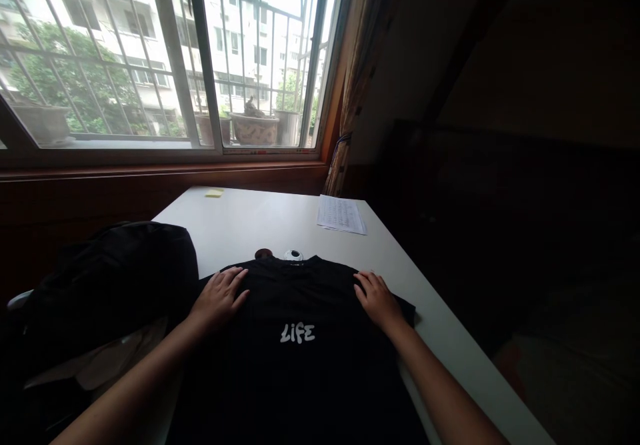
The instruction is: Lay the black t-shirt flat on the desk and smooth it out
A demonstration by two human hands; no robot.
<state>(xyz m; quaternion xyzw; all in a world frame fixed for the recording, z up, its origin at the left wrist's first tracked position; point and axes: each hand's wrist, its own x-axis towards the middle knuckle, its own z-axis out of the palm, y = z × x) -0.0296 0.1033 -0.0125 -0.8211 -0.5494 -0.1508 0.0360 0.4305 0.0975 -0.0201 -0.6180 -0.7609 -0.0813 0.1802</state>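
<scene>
A black T-shirt (300,298) with the white word "LIFE" on its chest lies spread face up on the white table (260,221). My left hand (220,296) rests flat on the shirt's left shoulder, fingers stretched out. My right hand (377,298) lies flat on the right shoulder, fingers also stretched out. Neither hand grips the cloth. The collar points away from me, toward the window.
A pile of dark clothing (115,278) sits at the table's left edge. A printed sheet of paper (341,214) lies at the far right, a yellow sticky note (214,193) at the far edge. Two small round objects (293,255) sit just beyond the collar. A barred window (165,58) is behind.
</scene>
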